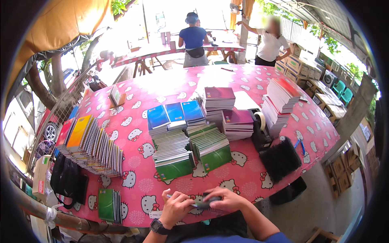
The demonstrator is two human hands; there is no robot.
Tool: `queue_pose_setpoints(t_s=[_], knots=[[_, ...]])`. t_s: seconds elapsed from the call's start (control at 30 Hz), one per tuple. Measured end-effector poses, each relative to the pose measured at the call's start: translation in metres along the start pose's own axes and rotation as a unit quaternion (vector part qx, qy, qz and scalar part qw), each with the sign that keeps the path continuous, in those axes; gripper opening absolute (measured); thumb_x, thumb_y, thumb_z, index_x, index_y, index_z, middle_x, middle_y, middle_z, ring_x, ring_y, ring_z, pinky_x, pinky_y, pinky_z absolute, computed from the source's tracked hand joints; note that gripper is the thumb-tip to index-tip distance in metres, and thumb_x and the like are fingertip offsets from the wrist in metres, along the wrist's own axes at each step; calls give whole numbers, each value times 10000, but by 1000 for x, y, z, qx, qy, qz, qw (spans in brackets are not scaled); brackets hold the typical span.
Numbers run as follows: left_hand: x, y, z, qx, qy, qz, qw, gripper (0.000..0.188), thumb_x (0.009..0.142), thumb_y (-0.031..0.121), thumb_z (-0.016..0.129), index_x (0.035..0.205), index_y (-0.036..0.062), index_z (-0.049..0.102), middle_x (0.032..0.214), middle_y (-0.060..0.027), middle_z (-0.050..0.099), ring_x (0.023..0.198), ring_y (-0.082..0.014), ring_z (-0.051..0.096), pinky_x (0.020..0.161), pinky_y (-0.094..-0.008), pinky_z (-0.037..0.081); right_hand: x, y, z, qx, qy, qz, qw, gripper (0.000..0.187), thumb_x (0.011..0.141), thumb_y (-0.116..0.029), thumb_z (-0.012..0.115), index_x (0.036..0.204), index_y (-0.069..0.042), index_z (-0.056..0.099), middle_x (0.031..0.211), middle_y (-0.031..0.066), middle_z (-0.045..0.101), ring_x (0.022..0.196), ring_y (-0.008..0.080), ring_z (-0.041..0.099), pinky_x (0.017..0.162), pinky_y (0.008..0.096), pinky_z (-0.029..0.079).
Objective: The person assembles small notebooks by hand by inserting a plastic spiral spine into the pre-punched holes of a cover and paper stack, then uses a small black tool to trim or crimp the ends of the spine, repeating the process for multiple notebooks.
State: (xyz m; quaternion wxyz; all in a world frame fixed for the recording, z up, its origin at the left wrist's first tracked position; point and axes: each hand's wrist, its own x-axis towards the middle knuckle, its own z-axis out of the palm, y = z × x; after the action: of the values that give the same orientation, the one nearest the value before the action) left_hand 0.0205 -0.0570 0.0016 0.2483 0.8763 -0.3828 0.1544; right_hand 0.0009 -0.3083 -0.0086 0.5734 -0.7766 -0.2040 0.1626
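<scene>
At the near edge of the table my left hand (178, 205), with a dark watch (159, 227) on its wrist, is closed with its fingers bent. A thin, pale piece sticks out by its fingers; its kind cannot be made out. Just to the right, my right hand (227, 199) curls over a small dark object (213, 197), partly hidden by the fingers and a little blurred. The hands nearly meet. Beyond them stand stacks of spiral notebooks with green covers (175, 170) and blue covers (175, 113). A small green notebook stack (108, 205) lies left of my left hand.
Yellow-covered notebooks (79, 131) lean in a row at left beside a black bag (67, 180). Purple-covered stacks (237, 117), a tape dispenser (261, 137), black binding coils (280, 160) and blue-handled pliers (300, 146) lie right. Two people stand beyond the pink patterned table (137, 162).
</scene>
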Motion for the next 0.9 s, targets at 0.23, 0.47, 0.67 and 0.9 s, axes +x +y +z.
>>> queue_pose_setpoints(t_s=[0.23,0.47,0.67,0.9], knots=[[1,2,5,-34,16,-48,998,260,625,183,793,863,176,688,761,65,638,784,-131,596,954,-447,270,10,0,-2,-12,-3,-11,1000,368,809,-360,697,1103,-140,691,1276,196,550,1212,316,478,994,412,385],[5,2,-4,-84,-14,-82,993,524,580,119,811,1067,150,619,771,63,653,775,-141,611,962,-445,286,24,-6,-5,-106,40,5,994,408,805,-402,703,1041,-69,707,1226,202,592,1110,292,574,958,373,430],[7,-3,-1,-76,-12,-66,995,653,573,145,821,1169,135,554,830,32,655,841,-170,610,977,-447,290,30,-17,-3,-91,11,18,996,454,791,-444,706,1043,-67,700,1285,216,542,1209,322,504,1011,388,390],[-21,-38,24,-360,179,-226,887,794,684,-35,729,1366,49,333,1155,-105,577,1068,-210,556,980,-349,407,33,-21,-2,121,-38,-2,992,351,833,-316,679,1098,-86,685,1304,192,539,1208,267,505,995,384,392]])
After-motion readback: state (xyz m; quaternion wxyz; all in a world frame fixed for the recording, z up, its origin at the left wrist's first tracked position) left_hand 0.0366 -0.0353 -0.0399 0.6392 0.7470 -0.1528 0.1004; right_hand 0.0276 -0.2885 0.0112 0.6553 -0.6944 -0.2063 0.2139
